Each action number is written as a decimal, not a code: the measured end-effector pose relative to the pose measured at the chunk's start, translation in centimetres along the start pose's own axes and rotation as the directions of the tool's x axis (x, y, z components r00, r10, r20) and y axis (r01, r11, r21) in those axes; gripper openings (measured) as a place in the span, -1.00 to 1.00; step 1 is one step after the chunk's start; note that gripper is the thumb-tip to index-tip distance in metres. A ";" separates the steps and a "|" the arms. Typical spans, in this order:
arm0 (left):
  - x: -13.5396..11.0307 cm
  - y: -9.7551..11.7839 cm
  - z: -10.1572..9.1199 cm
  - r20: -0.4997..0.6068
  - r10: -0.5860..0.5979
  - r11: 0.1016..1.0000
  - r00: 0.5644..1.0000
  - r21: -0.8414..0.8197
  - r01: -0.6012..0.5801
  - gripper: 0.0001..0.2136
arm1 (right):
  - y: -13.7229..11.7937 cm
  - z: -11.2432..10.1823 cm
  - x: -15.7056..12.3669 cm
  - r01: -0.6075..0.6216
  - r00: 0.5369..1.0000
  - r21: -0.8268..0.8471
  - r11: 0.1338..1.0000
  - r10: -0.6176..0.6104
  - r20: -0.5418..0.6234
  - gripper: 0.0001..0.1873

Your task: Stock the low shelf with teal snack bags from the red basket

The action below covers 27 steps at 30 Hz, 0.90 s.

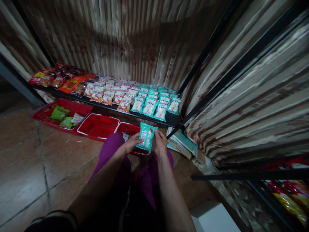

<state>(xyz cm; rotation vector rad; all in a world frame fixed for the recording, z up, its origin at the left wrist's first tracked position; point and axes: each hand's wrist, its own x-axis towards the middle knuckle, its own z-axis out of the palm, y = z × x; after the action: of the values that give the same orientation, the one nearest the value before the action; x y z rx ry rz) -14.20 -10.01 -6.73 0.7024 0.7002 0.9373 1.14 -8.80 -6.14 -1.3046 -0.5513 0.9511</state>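
Note:
Between my two hands is a teal snack bag [146, 136], held upright above a red basket. My left hand [132, 142] grips its left side, the thumb lying on the front of the bag. At its upper right edge, my right hand [160, 141] pinches the bag with closed fingers. Rows of similar teal bags [150, 106] stand on the low black shelf [172, 120] just beyond. The red basket [129, 128] under my hands is partly hidden by them and my knees; a small packet [125, 136] shows inside it.
White-and-orange snack bags [108, 93] and brown and orange bags [70, 82] fill the shelf leftward. Two more red baskets [98, 125] stand on the floor, the far left one holding green packets [59, 112]. Flattened cardboard [183, 141], a black frame bar [241, 175] and a white box [216, 219] lie right.

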 end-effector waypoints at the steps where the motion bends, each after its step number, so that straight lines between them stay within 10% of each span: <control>1: -0.1 0.1 -0.1 0.012 -0.002 1.000 1.000 0.006 0.002 -0.51 | 0.0 0.0 0.2 0.006 1.000 -0.012 1.000 -0.006 -0.009 -0.50; 11: -0.9 0.5 -0.2 0.003 -0.018 1.000 1.000 -0.007 0.018 -0.54 | -0.3 0.7 0.8 0.048 0.998 -0.083 0.995 -0.051 -0.028 -0.59; 27: -0.6 0.8 -0.2 -0.217 0.067 0.995 0.974 -0.064 -0.082 -0.54 | 1.0 -0.9 -3.2 -0.218 0.899 -0.100 0.971 0.239 0.366 -0.29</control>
<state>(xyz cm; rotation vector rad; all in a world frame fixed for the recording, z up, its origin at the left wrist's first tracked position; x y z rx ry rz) -14.99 -10.19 -6.02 0.5713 0.8301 1.1133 -0.09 -12.04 -6.75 -1.2608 -0.7339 1.4085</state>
